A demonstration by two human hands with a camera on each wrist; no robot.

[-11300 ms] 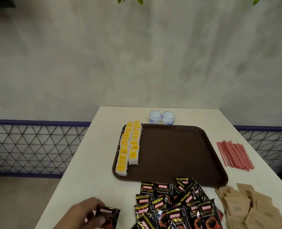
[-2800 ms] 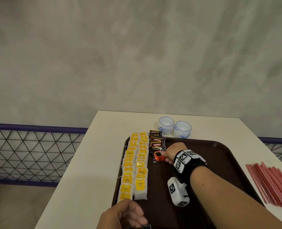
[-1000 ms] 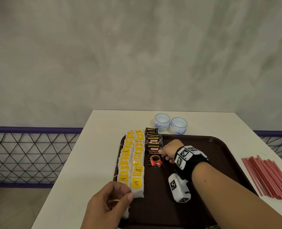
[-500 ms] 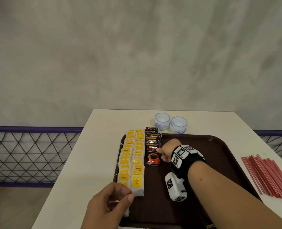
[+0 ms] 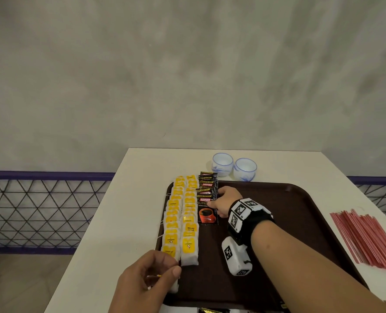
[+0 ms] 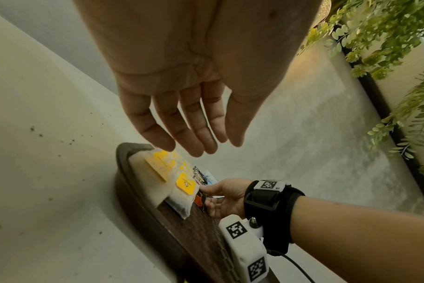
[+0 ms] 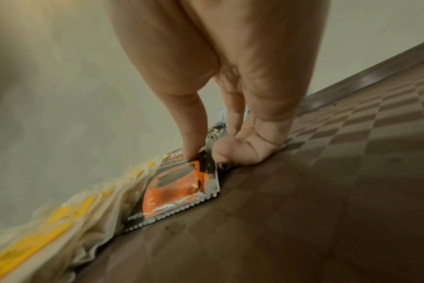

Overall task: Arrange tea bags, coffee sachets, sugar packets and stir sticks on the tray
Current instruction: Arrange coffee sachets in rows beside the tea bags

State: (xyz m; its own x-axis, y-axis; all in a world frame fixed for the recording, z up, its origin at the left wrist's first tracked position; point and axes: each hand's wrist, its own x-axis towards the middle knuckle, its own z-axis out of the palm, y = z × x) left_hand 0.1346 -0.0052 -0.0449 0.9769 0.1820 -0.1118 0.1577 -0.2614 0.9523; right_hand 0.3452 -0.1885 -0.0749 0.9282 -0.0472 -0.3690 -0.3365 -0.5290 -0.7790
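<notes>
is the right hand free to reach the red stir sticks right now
Not right away, it seems: the right hand holds the front coffee sachet on the tray. The stir sticks lie uncovered on its side, so after letting go, probably yes.

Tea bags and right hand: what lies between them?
The row of coffee sachets lies between the tea bags and the right hand, seen in the head view.
</notes>
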